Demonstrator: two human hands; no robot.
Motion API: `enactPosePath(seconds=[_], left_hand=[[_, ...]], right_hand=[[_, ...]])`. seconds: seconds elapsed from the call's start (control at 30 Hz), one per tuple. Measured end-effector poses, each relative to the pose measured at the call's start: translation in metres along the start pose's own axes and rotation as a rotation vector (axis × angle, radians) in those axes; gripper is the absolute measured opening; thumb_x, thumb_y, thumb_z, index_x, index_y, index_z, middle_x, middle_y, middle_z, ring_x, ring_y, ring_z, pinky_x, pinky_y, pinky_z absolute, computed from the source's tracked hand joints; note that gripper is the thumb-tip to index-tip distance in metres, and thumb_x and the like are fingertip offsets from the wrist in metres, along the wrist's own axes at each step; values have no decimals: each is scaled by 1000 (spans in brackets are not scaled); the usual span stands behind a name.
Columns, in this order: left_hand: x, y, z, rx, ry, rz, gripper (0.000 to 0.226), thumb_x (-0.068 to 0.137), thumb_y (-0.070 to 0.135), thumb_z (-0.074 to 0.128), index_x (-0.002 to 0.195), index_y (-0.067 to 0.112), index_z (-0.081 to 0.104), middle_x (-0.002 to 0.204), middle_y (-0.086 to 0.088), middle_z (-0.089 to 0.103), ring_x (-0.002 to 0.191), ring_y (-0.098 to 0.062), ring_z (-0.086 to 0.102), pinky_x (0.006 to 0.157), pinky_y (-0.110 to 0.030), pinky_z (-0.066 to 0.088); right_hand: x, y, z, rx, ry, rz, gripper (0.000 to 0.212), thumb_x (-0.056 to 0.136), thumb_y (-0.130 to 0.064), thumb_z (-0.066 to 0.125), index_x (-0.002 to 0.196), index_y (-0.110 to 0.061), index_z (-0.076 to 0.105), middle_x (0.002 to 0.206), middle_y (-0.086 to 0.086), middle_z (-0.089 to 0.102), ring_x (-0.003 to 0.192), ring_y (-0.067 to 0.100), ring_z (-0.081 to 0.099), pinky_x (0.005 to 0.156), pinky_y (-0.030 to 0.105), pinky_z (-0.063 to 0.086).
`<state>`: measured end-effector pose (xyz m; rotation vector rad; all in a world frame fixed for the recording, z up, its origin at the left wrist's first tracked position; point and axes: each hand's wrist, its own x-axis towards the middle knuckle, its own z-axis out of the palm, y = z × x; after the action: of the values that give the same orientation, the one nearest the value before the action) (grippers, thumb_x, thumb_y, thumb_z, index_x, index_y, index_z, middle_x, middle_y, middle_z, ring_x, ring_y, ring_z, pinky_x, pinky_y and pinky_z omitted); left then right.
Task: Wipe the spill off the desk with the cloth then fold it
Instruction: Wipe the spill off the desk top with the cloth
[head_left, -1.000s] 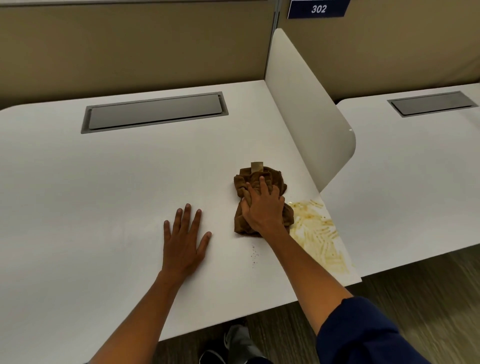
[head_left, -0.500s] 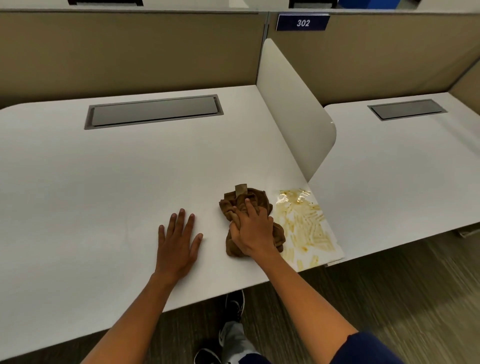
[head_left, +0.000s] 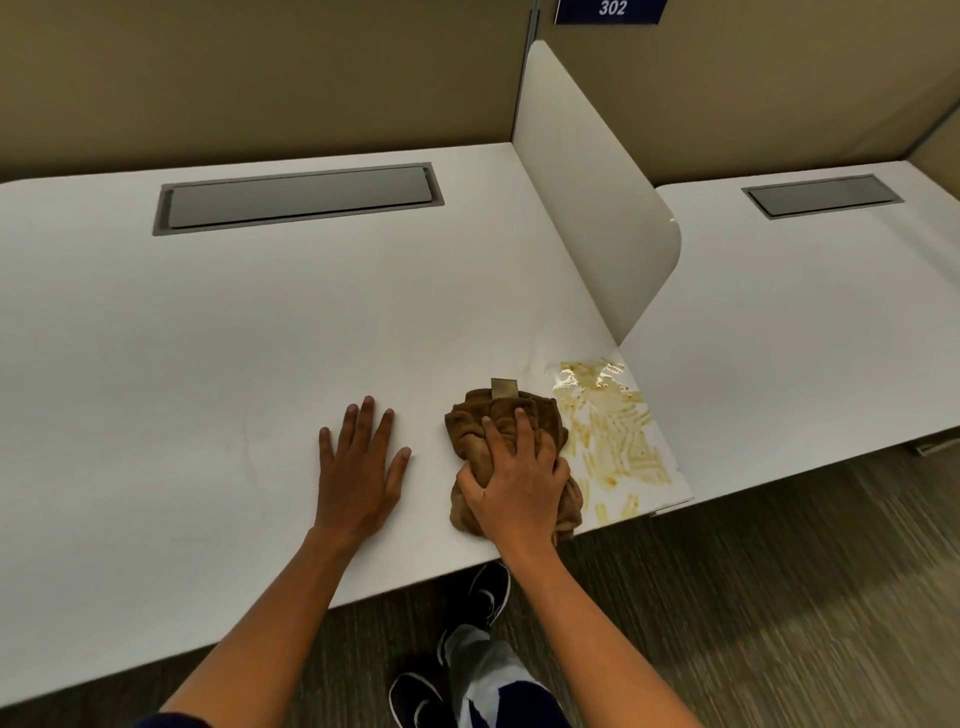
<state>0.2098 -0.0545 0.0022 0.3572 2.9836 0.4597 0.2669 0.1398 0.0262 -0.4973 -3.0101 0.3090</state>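
A crumpled brown cloth (head_left: 480, 428) with a small tan tag lies on the white desk (head_left: 260, 332) near its front right corner. My right hand (head_left: 517, 478) grips the bunched cloth from above, fingers curled into the fabric. Just right of the cloth, a yellowish streaked spill (head_left: 618, 431) covers the desk's right corner up to the edge. My left hand (head_left: 358, 462) rests flat on the desk, fingers spread, a little left of the cloth.
A white curved divider panel (head_left: 587, 208) stands along the desk's right side. A grey cable hatch (head_left: 298, 197) is set into the back of the desk. A second white desk (head_left: 810, 322) adjoins on the right. My shoes (head_left: 485, 597) stand on carpet below.
My right hand has pulled the cloth toward the front edge of the desk, tightening its grip. The left hand stays flat in place. The view has shifted with my head.
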Motion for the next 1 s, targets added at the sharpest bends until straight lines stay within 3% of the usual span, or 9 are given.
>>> enactPosePath(seconds=[0.37, 0.6, 1.0], left_hand=[[50, 5, 2, 43, 10, 15, 74, 94, 61, 13, 158, 23, 15, 167, -2, 1, 154, -21, -2, 123, -52, 0], [75, 11, 0, 38, 25, -5, 73, 95, 60, 16, 158, 23, 17, 167, -1, 3, 154, -20, -1, 123, -52, 1], [75, 10, 8, 78, 96, -18, 69, 97, 58, 28, 156, 24, 23, 167, 0, 9, 154, -19, 4, 123, -53, 7]], right_hand=[[30, 3, 20, 7, 109, 52, 60, 79, -60, 50, 135, -38, 56, 151, 7, 44, 129, 39, 43, 96, 56, 37], [102, 7, 23, 67, 211, 106, 51, 84, -53, 51, 130, -34, 62, 145, 8, 50, 125, 39, 47, 95, 54, 38], [243, 14, 23, 64, 132, 143, 48, 93, -52, 43, 137, -37, 55, 152, 5, 41, 132, 35, 40, 105, 52, 29]])
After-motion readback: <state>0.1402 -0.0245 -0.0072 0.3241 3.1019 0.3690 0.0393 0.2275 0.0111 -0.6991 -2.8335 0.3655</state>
